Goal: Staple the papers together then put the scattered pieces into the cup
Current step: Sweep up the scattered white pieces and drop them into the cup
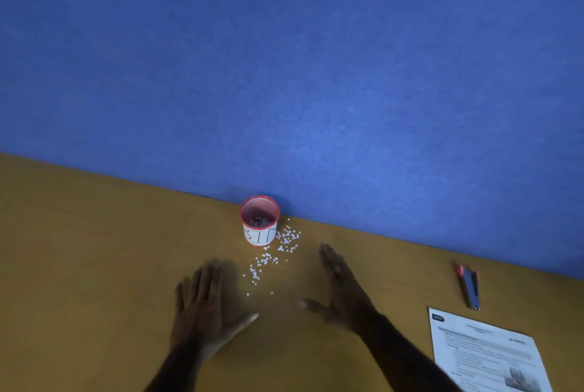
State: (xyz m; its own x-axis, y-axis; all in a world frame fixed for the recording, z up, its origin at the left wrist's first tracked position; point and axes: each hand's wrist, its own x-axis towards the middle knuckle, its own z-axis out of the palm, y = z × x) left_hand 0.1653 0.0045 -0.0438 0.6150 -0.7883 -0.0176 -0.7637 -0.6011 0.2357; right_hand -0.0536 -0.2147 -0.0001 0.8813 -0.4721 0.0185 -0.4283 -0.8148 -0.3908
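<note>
1. Blue wall (284, 59) fills the upper part of the view and meets the far edge of the table along a line that slopes down to the right.
2. Wooden table (79, 249), yellow-brown, takes up the lower part.
3. Papers (486, 357), printed sheets with text and a small picture, lie flat at the lower right, partly cut off by the frame edge. Whether they are stapled cannot be told.
4. Left hand (202, 306) lies palm down on the table, fingers straight and spread, thumb pointing right, just left of the pieces. It holds nothing.
5. Right hand (341, 287) also has its fingers straight, pointing toward the wall, thumb stretched left; it sits just right of the pieces and holds nothing. The two hands are apart, with the pieces between them.
6. Cup (260, 221), white with a red rim and black marks on its side, stands upright against the wall, beyond the hands. Some dark bits show inside it.
7. Stapler (470, 289), dark with red parts, lies near the wall at the right, just beyond the papers and well apart from the hands.
8. Pieces (275, 252), tiny white dots, lie scattered on the table from the cup's right side down toward the gap between the hands.
</note>
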